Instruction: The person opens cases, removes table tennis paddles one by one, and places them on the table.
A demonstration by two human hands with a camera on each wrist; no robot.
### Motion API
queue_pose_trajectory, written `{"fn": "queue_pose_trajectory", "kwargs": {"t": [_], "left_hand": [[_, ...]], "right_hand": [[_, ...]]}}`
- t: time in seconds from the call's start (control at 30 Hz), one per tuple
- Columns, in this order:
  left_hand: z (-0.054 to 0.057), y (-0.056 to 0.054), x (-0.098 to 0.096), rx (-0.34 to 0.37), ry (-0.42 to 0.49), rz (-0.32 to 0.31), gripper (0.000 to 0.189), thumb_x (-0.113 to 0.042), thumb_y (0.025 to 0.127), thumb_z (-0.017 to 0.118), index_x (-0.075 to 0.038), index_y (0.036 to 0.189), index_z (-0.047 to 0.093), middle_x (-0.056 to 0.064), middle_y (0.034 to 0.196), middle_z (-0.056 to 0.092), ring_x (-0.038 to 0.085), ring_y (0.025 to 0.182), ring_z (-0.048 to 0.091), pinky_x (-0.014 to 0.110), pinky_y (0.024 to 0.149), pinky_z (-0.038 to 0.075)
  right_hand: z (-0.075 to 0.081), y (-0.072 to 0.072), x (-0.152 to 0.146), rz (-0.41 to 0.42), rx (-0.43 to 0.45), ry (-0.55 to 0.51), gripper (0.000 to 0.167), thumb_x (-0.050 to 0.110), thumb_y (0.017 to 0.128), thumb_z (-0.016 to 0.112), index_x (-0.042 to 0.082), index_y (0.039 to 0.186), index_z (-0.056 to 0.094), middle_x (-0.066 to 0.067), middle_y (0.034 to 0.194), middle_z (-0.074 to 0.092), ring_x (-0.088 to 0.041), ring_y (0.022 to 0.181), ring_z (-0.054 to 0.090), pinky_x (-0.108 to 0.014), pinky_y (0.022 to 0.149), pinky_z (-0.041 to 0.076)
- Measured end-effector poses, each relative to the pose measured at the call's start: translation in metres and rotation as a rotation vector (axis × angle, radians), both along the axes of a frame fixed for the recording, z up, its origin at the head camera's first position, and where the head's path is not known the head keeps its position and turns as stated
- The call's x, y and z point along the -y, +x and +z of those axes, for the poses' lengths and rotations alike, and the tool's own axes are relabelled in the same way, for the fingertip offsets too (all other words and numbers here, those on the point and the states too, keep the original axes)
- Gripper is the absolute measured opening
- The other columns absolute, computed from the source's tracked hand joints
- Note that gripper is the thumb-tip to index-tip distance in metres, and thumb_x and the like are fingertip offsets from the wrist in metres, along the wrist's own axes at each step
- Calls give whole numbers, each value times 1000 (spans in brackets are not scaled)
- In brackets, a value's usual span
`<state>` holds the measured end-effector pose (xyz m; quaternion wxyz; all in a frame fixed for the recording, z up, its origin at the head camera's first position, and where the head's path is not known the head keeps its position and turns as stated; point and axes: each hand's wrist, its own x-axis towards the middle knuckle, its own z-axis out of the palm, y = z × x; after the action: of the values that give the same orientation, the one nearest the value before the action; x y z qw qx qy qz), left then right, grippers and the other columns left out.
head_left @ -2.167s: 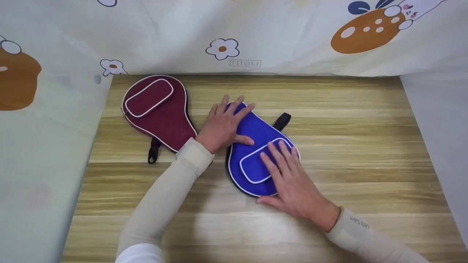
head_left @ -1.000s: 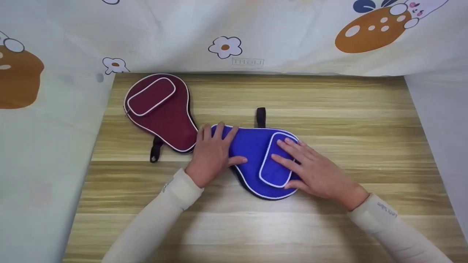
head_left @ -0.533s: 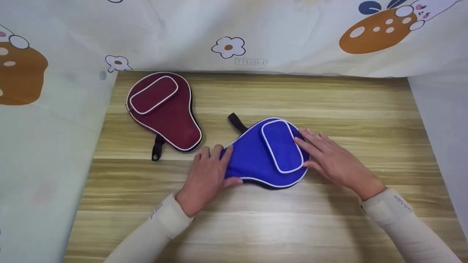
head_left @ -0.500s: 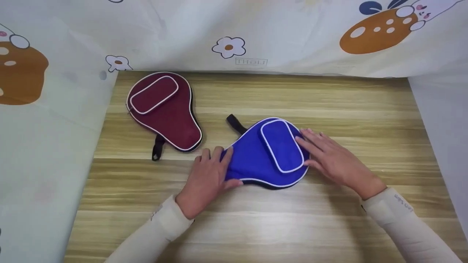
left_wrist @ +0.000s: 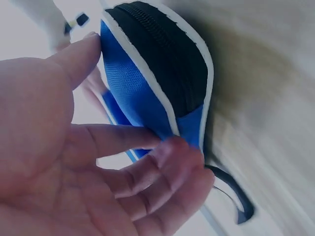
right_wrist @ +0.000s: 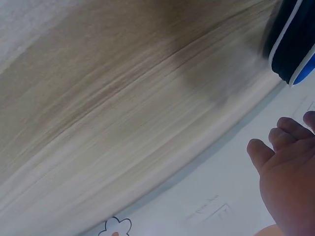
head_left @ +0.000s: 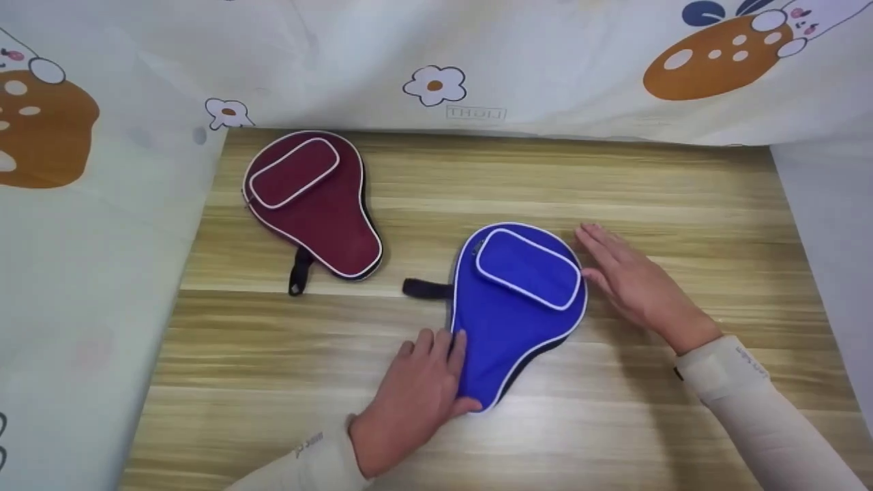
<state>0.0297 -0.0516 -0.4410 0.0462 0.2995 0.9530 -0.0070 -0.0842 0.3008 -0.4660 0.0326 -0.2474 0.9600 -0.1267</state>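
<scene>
A blue table tennis bat case (head_left: 508, 320) with white piping lies flat on the wooden tabletop, its narrow end towards the near left. Its raised pocket faces up, and a black strap sticks out on its left side. Along the narrow end rests my left hand (head_left: 416, 395), fingers extended at the left edge and thumb at the tip. In the left wrist view the loosely bent fingers (left_wrist: 167, 196) touch the case beside its black zipper. My right hand (head_left: 634, 286) lies by the wide end's right edge, fingers straight, holding nothing.
A maroon bat case (head_left: 327, 218) lies at the back left, its black strap pointing towards the near side. Pale printed cloth (head_left: 559, 82) hangs along the back edge of the wooden tabletop (head_left: 648, 184) and covers the sides.
The blue case has turned counterclockwise, its narrow end swinging from the upper left down to the near side. My left hand has followed it; my right hand has moved off the pocket to the right edge.
</scene>
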Motion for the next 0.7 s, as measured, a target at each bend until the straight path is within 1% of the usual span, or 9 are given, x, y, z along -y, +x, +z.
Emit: {"fn": "queue_pose_trajectory", "kwargs": {"t": [0.1, 0.17, 0.23, 0.3, 0.33, 0.4, 0.47, 0.57, 0.7], "left_hand": [[2, 2, -5, -42, -67, -33, 92, -78, 85, 55, -6, 142, 57, 8, 131, 65, 25, 108, 55, 37, 83, 53], [4, -1, -5, -57, -65, -48, 95, -81, 82, 56, -9, 143, 56, 7, 132, 63, 24, 109, 54, 36, 83, 53], [6, -7, -4, -61, -25, -84, 98, -82, 79, 57, -12, 147, 53, 9, 136, 60, 26, 114, 54, 38, 88, 54], [7, -16, -3, -43, 36, -147, 99, -82, 77, 59, -16, 151, 48, 9, 147, 54, 30, 127, 53, 42, 98, 54], [7, -20, -2, -27, 70, -185, 100, -81, 77, 60, -18, 153, 46, 9, 152, 50, 32, 135, 50, 44, 104, 52], [4, -28, 0, 12, 125, -266, 101, -79, 76, 61, -21, 157, 41, 9, 162, 41, 36, 147, 42, 49, 114, 47], [0, -34, 1, 51, 159, -327, 101, -77, 76, 62, -23, 158, 39, 6, 166, 35, 38, 153, 34, 52, 119, 42], [-6, -38, 0, 98, 177, -366, 99, -76, 76, 62, -25, 158, 39, 5, 168, 33, 38, 155, 30, 53, 122, 38], [-5, -40, -4, 143, 168, -369, 99, -75, 75, 63, -26, 158, 40, 2, 168, 33, 37, 156, 28, 54, 122, 36]], "right_hand": [[2, -4, 0, 8, 0, 8, 62, 33, 108, 49, 11, 162, 28, -18, 165, 34, -39, 153, 33, -59, 120, 34], [4, -7, 0, 18, -3, 12, 63, 33, 107, 50, 11, 162, 28, -18, 165, 35, -40, 153, 33, -59, 120, 35], [7, -11, 0, 23, -5, 15, 63, 33, 107, 51, 10, 161, 29, -19, 164, 35, -40, 152, 34, -60, 119, 35], [12, -16, 1, 26, -4, 21, 64, 34, 106, 52, 9, 161, 30, -20, 164, 36, -41, 151, 35, -60, 119, 36], [14, -19, 4, 25, 3, 28, 64, 34, 106, 52, 9, 161, 30, -20, 164, 36, -42, 151, 35, -60, 119, 36], [20, -26, 10, 19, 25, 49, 65, 38, 107, 50, 9, 161, 30, -21, 164, 35, -43, 150, 37, -60, 119, 36], [26, -33, 17, 19, 52, 65, 65, 41, 107, 48, 9, 161, 29, -21, 164, 35, -44, 148, 39, -60, 119, 37], [37, -46, 31, 8, 109, 86, 68, 47, 107, 45, 11, 161, 29, -21, 164, 34, -45, 147, 40, -61, 118, 37], [49, -62, 49, 1, 177, 93, 71, 53, 106, 43, 11, 161, 28, -20, 164, 33, -44, 149, 38, -61, 119, 37]]}}
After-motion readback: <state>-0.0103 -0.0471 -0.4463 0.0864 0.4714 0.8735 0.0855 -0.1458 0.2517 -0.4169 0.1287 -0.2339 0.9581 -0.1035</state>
